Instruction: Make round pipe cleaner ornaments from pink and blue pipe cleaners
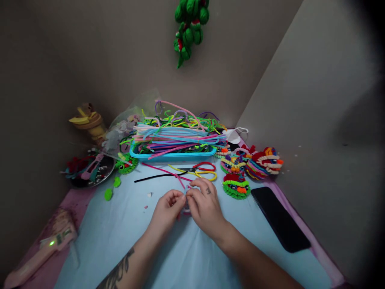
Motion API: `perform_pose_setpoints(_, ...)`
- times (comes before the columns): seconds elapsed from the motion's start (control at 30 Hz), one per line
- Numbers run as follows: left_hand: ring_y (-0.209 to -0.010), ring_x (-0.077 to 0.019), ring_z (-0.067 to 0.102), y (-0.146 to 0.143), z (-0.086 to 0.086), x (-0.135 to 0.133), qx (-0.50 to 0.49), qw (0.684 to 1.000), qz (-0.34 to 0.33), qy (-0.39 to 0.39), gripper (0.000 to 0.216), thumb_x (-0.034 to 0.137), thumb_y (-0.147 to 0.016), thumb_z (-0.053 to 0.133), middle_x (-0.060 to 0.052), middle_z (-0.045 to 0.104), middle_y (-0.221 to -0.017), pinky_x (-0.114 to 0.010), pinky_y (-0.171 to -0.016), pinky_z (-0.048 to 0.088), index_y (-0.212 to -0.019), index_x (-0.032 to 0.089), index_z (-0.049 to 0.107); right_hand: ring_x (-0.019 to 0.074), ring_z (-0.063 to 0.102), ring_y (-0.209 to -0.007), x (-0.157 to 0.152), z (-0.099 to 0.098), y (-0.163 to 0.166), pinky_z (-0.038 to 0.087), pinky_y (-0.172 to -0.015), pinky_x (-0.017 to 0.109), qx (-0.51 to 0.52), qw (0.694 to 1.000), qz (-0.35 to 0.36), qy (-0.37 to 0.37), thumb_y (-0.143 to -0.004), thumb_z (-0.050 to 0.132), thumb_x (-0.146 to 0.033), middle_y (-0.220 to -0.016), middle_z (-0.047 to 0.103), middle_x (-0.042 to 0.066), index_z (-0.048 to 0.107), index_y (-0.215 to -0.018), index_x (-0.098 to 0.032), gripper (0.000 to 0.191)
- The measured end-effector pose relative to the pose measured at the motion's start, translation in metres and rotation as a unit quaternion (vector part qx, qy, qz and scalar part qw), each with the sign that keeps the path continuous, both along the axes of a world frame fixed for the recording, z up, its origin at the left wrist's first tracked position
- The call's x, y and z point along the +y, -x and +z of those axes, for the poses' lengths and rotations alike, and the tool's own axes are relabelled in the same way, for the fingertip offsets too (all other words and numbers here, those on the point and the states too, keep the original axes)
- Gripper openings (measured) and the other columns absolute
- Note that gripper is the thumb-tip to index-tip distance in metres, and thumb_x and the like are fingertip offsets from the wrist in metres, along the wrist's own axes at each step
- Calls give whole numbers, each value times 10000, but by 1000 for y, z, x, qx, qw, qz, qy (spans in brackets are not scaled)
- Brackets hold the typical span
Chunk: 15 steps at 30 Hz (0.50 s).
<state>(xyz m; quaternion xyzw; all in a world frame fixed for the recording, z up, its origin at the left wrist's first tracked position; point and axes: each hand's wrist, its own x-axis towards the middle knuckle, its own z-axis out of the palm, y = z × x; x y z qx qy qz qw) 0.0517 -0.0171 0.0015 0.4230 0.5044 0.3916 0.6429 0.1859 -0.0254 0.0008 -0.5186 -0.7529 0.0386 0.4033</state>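
My left hand [167,208] and my right hand [204,202] meet over the light blue mat [120,233], fingertips pinched together on a pink pipe cleaner [164,170] that runs away from them toward the tray. A small pale coil of it sits between the fingers, mostly hidden. Just beyond the hands lie scissors [200,170] with red and yellow handles and a black pipe cleaner [153,177].
A turquoise tray [173,154] heaped with coloured pipe cleaners stands at the back. Finished fuzzy faces [236,186] lie to the right, a black phone [279,218] at the right edge. A glue gun [42,251] rests at the left, a dark dish [90,170] behind it.
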Motion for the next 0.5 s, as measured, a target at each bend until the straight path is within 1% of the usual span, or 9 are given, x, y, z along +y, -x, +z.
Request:
perform_pose_setpoints(0.1,-422,-47,356,1,1,1,1,1000,-10,1,334,446,-673,661,39,479,-560,-173,-394,288,-701,131,554,229,429,-1071,-1,0,0,376,-927,444,-3,1000,3,8,-804,470,-113,-1026,549,73,588,-802,-199,146)
perform_pose_setpoints(0.27,-433,-53,367,4,0,2,16,1000,-7,-1,301,417,-674,658,36,483,-565,-178,-399,303,-698,128,581,240,416,-1095,-1,0,-1,362,-937,454,2,1000,11,21,-801,473,-118,-1046,537,75,581,-795,-198,135)
perform_pose_setpoints(0.4,-427,-53,365,5,1,2,28,1000,-12,-3,264,384,-688,639,32,484,-565,-180,-400,292,-699,126,583,236,423,-1080,-2,2,-1,363,-933,452,18,999,33,28,-796,472,-114,-1034,529,73,580,-794,-201,139)
perform_pose_setpoints(0.5,-420,-45,334,8,4,3,31,999,-11,-4,242,363,-699,629,42,450,-527,-174,-405,255,-689,126,578,227,437,-1062,-3,3,-3,364,-929,439,47,998,44,26,-790,486,-121,-1022,520,67,584,-791,-201,127)
